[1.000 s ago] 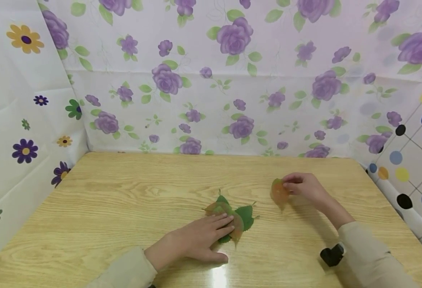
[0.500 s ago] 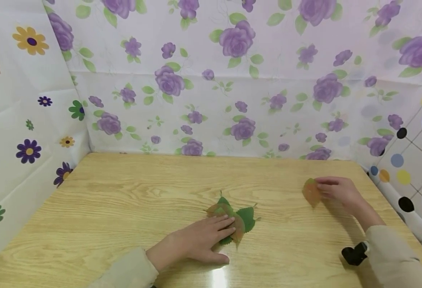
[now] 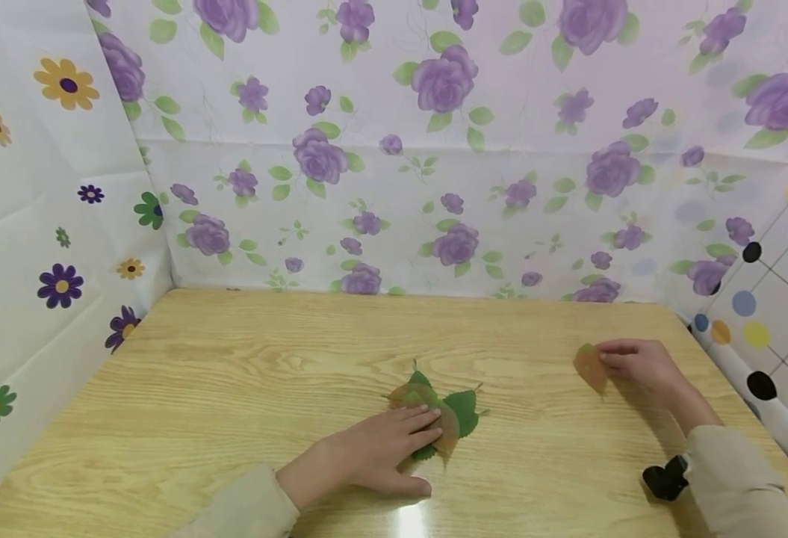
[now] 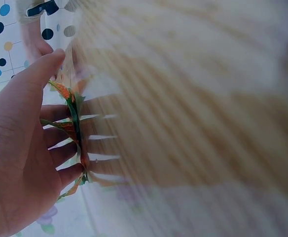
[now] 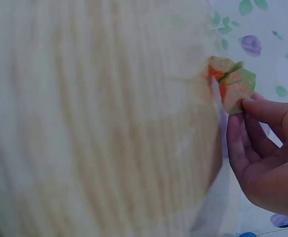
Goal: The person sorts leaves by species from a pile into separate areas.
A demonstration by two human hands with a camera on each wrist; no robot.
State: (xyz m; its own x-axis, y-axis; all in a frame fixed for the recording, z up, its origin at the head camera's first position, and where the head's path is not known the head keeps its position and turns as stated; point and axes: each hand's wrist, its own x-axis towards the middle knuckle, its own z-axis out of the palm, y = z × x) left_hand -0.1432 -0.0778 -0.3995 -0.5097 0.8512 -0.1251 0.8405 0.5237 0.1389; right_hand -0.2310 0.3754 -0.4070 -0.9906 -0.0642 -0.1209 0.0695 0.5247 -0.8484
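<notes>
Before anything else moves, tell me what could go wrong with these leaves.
First, the left hand rests across the pile of leaves, so a sideways slide might scatter them. Second, those leaves overlap, so moving one could drag others along. Third, the right hand pinches the orange leaf only near its edge, so it might slip out or bend.
</notes>
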